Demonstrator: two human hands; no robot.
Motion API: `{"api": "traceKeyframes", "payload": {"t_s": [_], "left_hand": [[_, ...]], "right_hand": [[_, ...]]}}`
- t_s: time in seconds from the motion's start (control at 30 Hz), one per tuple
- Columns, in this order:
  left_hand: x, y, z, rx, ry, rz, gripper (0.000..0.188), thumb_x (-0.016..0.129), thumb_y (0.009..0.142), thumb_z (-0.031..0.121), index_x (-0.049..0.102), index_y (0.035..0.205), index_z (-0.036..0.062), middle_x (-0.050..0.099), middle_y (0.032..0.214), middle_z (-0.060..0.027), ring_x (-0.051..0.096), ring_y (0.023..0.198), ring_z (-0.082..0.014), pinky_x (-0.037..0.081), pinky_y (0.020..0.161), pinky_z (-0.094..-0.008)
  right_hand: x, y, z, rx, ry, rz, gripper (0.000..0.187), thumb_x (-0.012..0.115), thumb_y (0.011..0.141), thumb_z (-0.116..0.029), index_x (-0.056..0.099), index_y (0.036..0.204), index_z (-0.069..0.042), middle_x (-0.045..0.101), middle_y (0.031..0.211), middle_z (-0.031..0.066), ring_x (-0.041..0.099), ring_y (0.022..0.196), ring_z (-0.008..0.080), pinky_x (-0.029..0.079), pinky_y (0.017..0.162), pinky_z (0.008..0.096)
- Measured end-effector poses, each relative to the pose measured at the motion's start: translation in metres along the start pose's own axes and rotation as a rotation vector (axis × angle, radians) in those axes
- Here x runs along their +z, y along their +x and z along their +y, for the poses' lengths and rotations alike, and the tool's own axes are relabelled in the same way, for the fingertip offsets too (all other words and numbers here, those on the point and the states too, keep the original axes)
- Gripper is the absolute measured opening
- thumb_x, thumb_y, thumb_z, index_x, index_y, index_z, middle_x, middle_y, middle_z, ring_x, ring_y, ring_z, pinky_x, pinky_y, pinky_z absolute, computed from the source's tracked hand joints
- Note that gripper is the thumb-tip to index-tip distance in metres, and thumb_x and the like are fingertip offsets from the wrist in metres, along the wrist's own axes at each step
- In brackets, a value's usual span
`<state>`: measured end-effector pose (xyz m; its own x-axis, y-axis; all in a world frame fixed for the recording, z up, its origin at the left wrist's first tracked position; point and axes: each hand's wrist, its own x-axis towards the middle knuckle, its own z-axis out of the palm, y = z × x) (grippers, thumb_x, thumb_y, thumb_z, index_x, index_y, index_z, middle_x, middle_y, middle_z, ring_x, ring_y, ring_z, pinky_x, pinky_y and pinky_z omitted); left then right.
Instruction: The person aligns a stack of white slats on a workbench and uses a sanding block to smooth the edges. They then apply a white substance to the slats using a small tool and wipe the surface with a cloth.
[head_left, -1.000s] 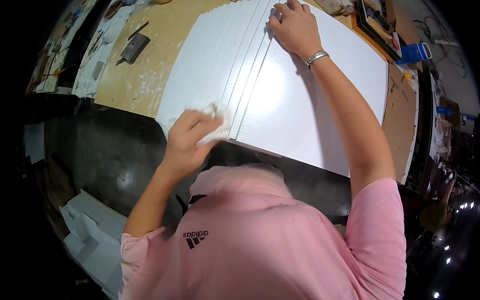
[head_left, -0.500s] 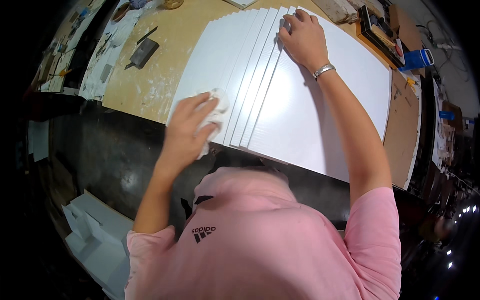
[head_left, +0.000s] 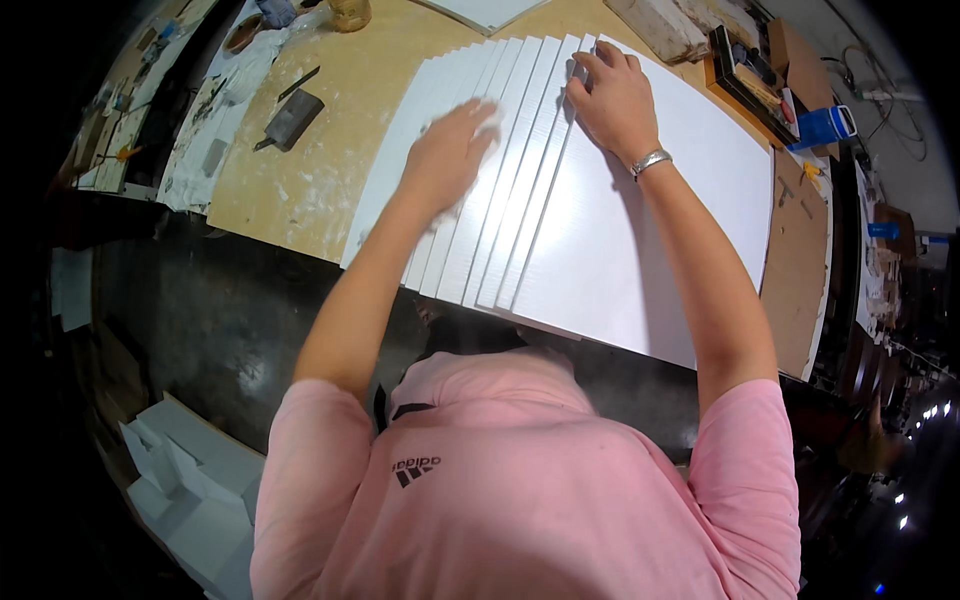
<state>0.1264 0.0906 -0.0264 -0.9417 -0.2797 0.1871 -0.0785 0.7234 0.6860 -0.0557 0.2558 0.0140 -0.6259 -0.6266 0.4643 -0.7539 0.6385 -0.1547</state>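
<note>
A fanned stack of white panels [head_left: 600, 240] lies on the workbench, their long left edges stepped one beside another. My left hand [head_left: 445, 155], smeared by motion, is over the left part of the stack. A white cloth [head_left: 488, 112] is bunched in it, mostly hidden by the fingers. At the stack's far end, my right hand [head_left: 615, 100] is bent round the corner of the top panel, the fingers near its far edge and the thumb by its left edge. A silver bracelet [head_left: 650, 162] circles my right wrist.
Left of the stack, a dark grey block [head_left: 294, 120] lies on the stained wooden bench [head_left: 330, 110], beside a thin black strip [head_left: 299, 82]. A jar [head_left: 349, 14] stands at the back. To the right are a tool box [head_left: 750, 85] and a blue container [head_left: 824, 128].
My left hand has swept away from me and slightly right along the panels with the cloth. My right hand stays at the same corner. The whole view has shifted slightly.
</note>
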Motion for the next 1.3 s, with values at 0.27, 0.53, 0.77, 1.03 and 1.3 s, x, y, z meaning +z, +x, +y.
{"api": "traceKeyframes", "payload": {"t_s": [0.27, 0.53, 0.77, 1.03, 1.3], "left_hand": [[-0.06, -0.177, 0.006, 0.148, 0.011, -0.01, 0.039, 0.071, 0.082, 0.009, 0.067, 0.12, 0.0063, 0.067, 0.122, -0.0179, 0.066, 0.109, -0.0365, 0.053, 0.096, -0.0437], [-0.13, -0.15, -0.044, -0.392, -0.165, 0.593, 0.023, 0.059, 0.098, 0.009, 0.065, 0.114, -0.0072, 0.071, 0.101, -0.0106, 0.062, 0.09, -0.0129, 0.05, 0.083, -0.028], [-0.09, -0.086, -0.035, -0.079, -0.138, 0.227, 0.039, 0.058, 0.097, 0.012, 0.056, 0.135, 0.0021, 0.06, 0.129, -0.019, 0.057, 0.118, -0.0257, 0.042, 0.102, -0.0361], [0.005, 0.013, -0.09, 0.056, 0.031, 0.032, 0.051, 0.049, 0.1, 0.03, 0.045, 0.148, 0.0129, 0.04, 0.15, -0.0266, 0.034, 0.139, -0.0434, 0.027, 0.116, -0.0476], [-0.002, -0.026, -0.085, 0.12, 0.031, 0.022, 0.052, 0.048, 0.1, 0.032, 0.044, 0.148, 0.0139, 0.039, 0.15, -0.0267, 0.035, 0.138, -0.043, 0.026, 0.116, -0.0474]], "right_hand": [[-0.003, 0.0, -0.004, 0.0, 0.014, -0.018, 0.041, 0.055, 0.084, -0.026, 0.071, 0.117, -0.007, 0.057, 0.135, 0.0171, 0.053, 0.12, 0.0306, 0.039, 0.107, 0.0422], [-0.001, 0.001, -0.003, -0.006, 0.011, -0.013, 0.041, 0.057, 0.084, -0.026, 0.071, 0.118, -0.009, 0.057, 0.137, 0.016, 0.053, 0.122, 0.0301, 0.04, 0.106, 0.0419], [0.001, -0.001, 0.005, -0.017, 0.014, 0.024, 0.04, 0.058, 0.083, -0.028, 0.072, 0.116, -0.01, 0.059, 0.134, 0.0155, 0.055, 0.118, 0.0304, 0.043, 0.104, 0.0421], [0.004, 0.001, 0.001, -0.033, 0.011, 0.032, 0.04, 0.057, 0.084, -0.028, 0.072, 0.116, -0.011, 0.06, 0.134, 0.0148, 0.056, 0.118, 0.0304, 0.043, 0.104, 0.0412], [0.0, 0.001, 0.003, -0.015, 0.012, -0.016, 0.041, 0.056, 0.084, -0.028, 0.071, 0.118, -0.01, 0.059, 0.136, 0.015, 0.055, 0.12, 0.0308, 0.044, 0.105, 0.0407]]}}
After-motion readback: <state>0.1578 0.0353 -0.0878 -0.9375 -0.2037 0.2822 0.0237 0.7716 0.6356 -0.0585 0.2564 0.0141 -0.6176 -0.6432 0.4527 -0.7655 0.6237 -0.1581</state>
